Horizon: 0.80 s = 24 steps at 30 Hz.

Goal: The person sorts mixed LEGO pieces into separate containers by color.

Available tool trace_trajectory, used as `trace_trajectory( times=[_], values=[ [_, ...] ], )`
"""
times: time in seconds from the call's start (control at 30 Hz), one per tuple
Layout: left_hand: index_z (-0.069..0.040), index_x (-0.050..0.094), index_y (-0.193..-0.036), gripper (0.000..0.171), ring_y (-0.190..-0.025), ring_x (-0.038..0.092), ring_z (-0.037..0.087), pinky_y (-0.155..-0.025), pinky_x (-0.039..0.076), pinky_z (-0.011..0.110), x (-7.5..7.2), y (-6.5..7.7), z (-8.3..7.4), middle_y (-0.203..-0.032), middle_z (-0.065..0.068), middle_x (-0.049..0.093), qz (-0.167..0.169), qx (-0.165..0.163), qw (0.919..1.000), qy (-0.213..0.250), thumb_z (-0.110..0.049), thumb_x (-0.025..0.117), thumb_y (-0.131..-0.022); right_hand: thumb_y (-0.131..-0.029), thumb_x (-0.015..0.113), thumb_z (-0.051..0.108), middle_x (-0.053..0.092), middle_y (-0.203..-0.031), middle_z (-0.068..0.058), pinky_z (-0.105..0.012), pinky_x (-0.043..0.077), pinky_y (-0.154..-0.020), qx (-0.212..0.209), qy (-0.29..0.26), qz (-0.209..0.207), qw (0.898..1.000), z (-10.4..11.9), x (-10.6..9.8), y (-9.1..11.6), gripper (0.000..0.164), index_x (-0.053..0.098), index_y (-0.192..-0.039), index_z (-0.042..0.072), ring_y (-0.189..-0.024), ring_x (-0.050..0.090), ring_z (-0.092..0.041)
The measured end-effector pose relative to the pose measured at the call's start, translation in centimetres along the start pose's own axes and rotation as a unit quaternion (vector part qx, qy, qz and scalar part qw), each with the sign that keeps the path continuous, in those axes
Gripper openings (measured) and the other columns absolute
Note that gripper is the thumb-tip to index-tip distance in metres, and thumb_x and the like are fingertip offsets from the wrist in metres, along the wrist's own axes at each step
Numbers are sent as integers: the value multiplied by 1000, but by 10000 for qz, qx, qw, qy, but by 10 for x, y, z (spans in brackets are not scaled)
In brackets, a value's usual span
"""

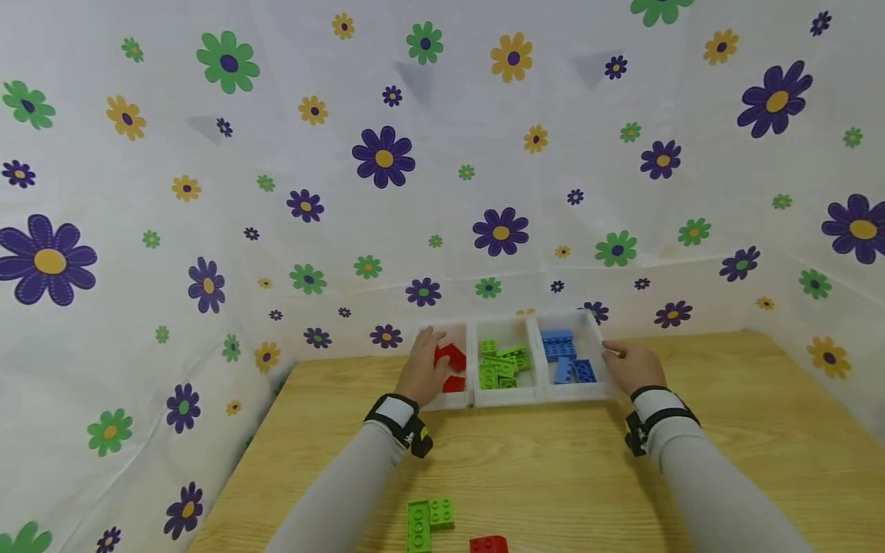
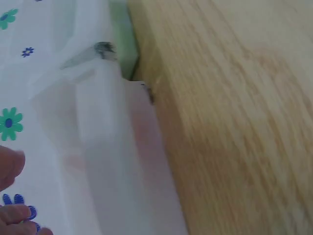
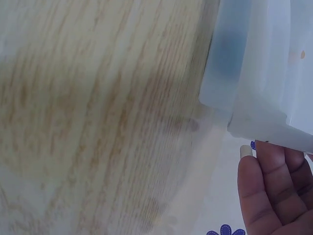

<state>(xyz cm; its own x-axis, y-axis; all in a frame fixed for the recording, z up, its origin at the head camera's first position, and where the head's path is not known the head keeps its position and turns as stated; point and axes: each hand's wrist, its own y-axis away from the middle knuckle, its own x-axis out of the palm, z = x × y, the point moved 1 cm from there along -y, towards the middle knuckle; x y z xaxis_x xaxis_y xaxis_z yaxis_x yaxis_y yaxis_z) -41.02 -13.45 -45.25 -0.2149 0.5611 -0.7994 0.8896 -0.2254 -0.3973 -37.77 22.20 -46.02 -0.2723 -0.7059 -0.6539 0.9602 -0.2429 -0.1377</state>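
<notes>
Three translucent white bins stand side by side at the back of the table. My left hand (image 1: 423, 370) is over the left bin (image 1: 449, 401), thumb and fingers spread apart above its red bricks (image 1: 454, 356). Part of that bin is hidden by the hand. In the left wrist view, the thumb (image 2: 9, 166) and fingertips show beyond the bin's wall. My right hand (image 1: 634, 367) pinches the outer rim of the right bin (image 1: 579, 392), which contains several blue bricks (image 1: 558, 344). The right wrist view has its fingers (image 3: 274, 181) tucked against the rim's edge.
Between them, the middle bin (image 1: 508, 396) has several lime green bricks (image 1: 488, 376). Nearer on the wooden table (image 1: 525, 461) lie two green bricks (image 1: 418, 526) and a red brick (image 1: 488, 544). A flower-print sheet (image 1: 442, 207) hangs behind and at both sides.
</notes>
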Motion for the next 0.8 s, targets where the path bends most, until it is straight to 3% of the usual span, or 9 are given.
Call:
trace_trajectory(
  times=[0.07,0.13,0.2,0.27,0.4,0.47,0.53,0.63,0.8],
  values=[
    [-10,49,-120,34,-108,45,18,-88,40,32,-10,7,1,-119,6,47,-181,209,9996,102,-13,54,-87,-90,49,24,53,-115,-22,-47,43,-76,53,-80,106,9999,-2,0,0,34,56,-118,7,-101,49,-37],
    [-12,54,-111,26,-88,51,15,-75,45,27,-24,18,-3,-102,0,53,-61,455,9989,114,-15,57,-85,-90,48,26,52,-117,-22,-48,43,-78,106,-188,208,9996,-4,0,0,35,55,-120,8,-101,49,-37],
    [-16,57,-105,23,-76,49,13,-64,44,25,-37,34,-8,-91,-2,53,456,661,9968,3,-24,60,-84,-90,48,28,53,-116,-22,-45,45,-75,137,-299,235,9992,-5,1,0,36,55,-120,9,-98,49,-36],
    [-18,58,-103,30,-75,49,14,-61,43,25,-46,53,-14,-90,-1,54,1291,861,9877,-199,-38,60,-82,-90,49,30,54,-114,-21,-41,47,-69,192,-380,199,9989,-7,2,-2,37,55,-120,10,-94,50,-33],
    [-20,56,-111,56,-82,51,12,-64,43,27,-51,96,-31,-94,-1,55,3149,941,9434,-454,-61,57,-72,-89,46,41,56,-110,-17,-29,44,-50,149,-334,95,9993,-18,9,-8,42,57,-119,13,-84,51,-28],
    [-21,56,-113,63,-79,52,9,-62,43,26,-47,111,-41,-91,-4,54,3759,1030,9190,-599,-65,56,-68,-89,43,45,55,-111,-17,-27,42,-49,118,-322,129,9993,-19,7,-10,46,56,-121,14,-85,50,-27],
    [-22,55,-112,63,-74,51,5,-59,42,24,-42,121,-48,-87,-8,53,4028,1194,9043,-757,-65,59,-66,-89,43,45,55,-111,-15,-27,42,-47,153,-328,59,9993,-20,5,-12,46,56,-120,14,-85,50,-27],
    [-23,56,-107,52,-69,47,2,-58,41,22,-33,130,-52,-81,-13,51,3954,1436,9023,-944,-56,66,-67,-90,47,35,55,-112,-19,-31,45,-57,128,-419,57,9990,-12,-1,-7,40,56,-119,11,-88,50,-30],
    [-20,60,-99,32,-73,48,2,-64,42,22,-24,126,-51,-84,-14,53,3551,1359,9217,-773,-37,69,-73,-88,51,26,55,-111,-20,-42,45,-69,159,-546,84,9983,-2,-1,4,34,58,-116,8,-92,50,-32]
  ],
)
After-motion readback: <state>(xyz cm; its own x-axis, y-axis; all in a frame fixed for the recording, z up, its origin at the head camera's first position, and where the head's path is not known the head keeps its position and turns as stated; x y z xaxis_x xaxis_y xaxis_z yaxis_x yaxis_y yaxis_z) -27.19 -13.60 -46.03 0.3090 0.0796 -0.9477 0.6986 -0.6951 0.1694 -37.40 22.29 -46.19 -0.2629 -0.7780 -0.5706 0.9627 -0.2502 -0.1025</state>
